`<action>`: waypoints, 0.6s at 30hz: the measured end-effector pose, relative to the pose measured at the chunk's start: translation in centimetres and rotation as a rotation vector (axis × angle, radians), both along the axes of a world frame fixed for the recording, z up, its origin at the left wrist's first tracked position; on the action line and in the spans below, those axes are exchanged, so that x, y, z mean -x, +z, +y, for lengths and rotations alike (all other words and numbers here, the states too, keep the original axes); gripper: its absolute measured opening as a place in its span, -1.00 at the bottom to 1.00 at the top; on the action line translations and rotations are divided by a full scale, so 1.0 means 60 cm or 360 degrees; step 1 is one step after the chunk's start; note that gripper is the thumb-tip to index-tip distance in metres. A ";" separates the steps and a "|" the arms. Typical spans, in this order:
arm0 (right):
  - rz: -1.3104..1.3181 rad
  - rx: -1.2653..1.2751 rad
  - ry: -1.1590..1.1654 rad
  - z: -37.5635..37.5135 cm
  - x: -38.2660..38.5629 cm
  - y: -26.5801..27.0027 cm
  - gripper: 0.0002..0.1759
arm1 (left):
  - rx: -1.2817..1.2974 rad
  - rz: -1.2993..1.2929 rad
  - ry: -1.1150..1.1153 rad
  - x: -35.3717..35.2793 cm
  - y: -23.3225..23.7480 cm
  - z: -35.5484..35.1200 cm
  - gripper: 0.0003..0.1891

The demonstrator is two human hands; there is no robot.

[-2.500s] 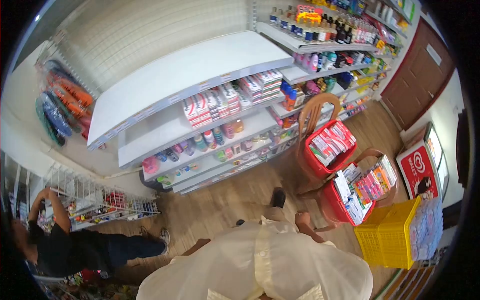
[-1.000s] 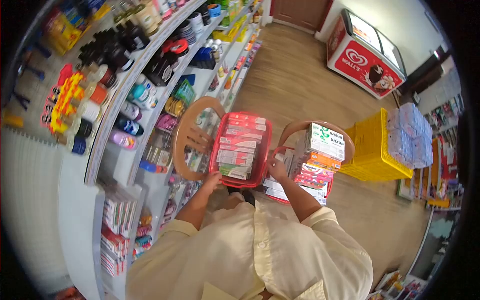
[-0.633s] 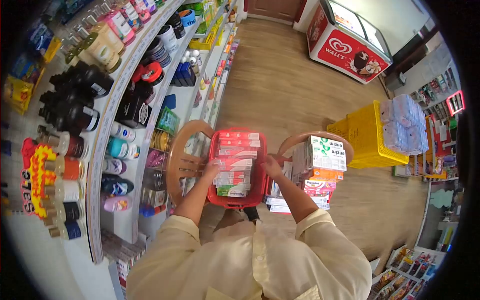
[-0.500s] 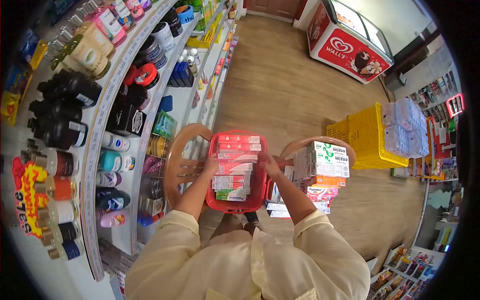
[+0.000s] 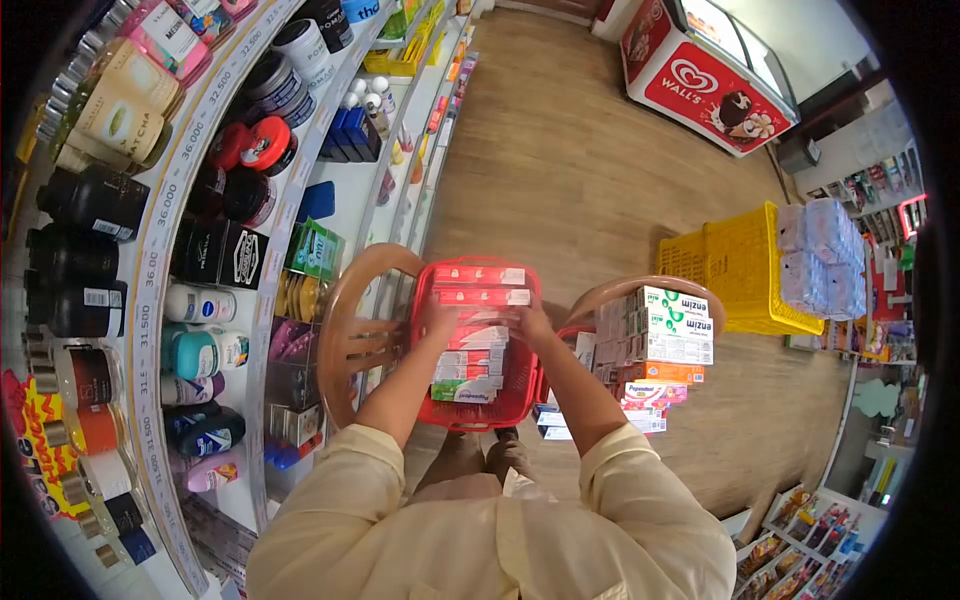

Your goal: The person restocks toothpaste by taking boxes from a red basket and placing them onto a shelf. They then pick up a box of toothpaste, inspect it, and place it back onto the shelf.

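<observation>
Inside red basket: hands (w/ boxes)

I am in a small shop. Left of my left grip run white shelves with price strips on their edges, packed with toiletry bottles and jars. Far ahead of my right grip stands a red Wall's ice-cream freezer. To that grip's right sit a yellow basket of packs and racks of hanging goods. Under both grips is a red basket of boxed toothpaste.
</observation>
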State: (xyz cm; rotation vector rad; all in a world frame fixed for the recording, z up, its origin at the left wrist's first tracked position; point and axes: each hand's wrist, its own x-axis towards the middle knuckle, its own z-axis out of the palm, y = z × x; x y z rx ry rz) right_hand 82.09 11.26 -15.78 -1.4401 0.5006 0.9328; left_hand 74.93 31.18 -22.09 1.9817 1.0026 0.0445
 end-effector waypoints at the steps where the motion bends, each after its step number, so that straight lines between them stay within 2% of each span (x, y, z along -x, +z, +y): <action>1: 0.0032 -0.0014 -0.0074 -0.004 0.005 -0.009 -0.41 | -0.0003 -0.0001 0.0008 0.007 0.022 -0.007 -0.64; 3: 0.0057 -0.0033 -0.0138 -0.009 0.019 -0.012 -0.41 | 0.0541 -0.0363 0.0101 0.028 0.060 -0.024 -0.65; 5: 0.0122 -0.0109 -0.0444 -0.015 0.040 0.006 -0.49 | 0.0554 -0.0461 0.0184 0.057 0.067 -0.050 -0.60; 6: 0.0173 -0.0264 -0.0427 -0.029 0.045 -0.020 -0.55 | 0.0571 -0.0553 0.0258 0.073 0.070 -0.061 -0.53; 9: 0.0050 -0.0261 -0.0400 -0.045 0.089 -0.036 -0.53 | 0.0359 -0.0598 0.0300 0.121 0.055 -0.088 -0.48; 11: 0.0038 -0.0240 -0.0462 -0.049 0.112 -0.001 -0.46 | 0.0393 -0.0615 0.0410 0.148 0.113 -0.107 -0.51; 13: 0.0050 -0.0360 -0.0581 -0.056 0.133 0.014 -0.41 | 0.0395 -0.0700 0.0532 0.178 0.139 -0.125 -0.55; 15: 0.0063 -0.0408 -0.0574 -0.067 0.148 0.028 -0.41 | 0.0284 -0.0704 0.0510 0.205 0.156 -0.137 -0.62; 17: -0.0033 -0.0553 -0.0594 -0.079 0.162 0.040 -0.46 | 0.1144 -0.1105 0.0956 0.229 0.162 -0.149 -0.66; 18: -0.0070 -0.0572 -0.0699 -0.076 0.170 0.079 -0.56 | 0.1271 -0.1050 0.0982 0.240 0.179 -0.153 -0.65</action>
